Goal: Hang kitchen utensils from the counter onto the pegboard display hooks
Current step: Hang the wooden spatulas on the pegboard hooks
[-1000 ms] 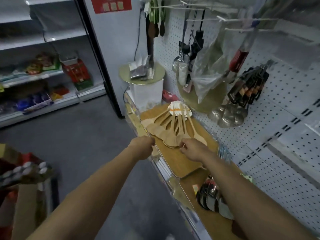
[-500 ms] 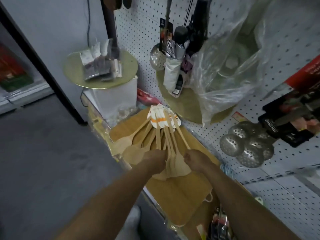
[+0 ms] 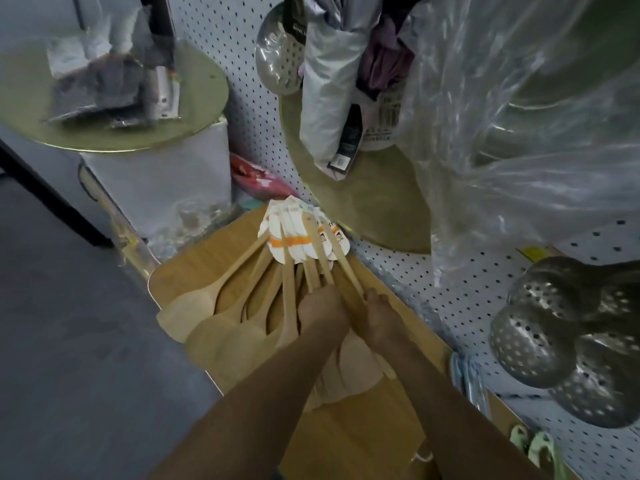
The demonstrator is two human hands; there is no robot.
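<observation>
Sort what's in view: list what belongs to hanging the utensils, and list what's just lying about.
Part of the job:
wooden spatulas, fanned on the counter
left hand and right hand, both on the handles
pegboard

Just lying about:
wooden board under the spatulas
metal skimmers, already hung
clear plastic bag
gold round board

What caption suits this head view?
Both hands, left and right, gather wooden spatulas beside the pegboard.
</observation>
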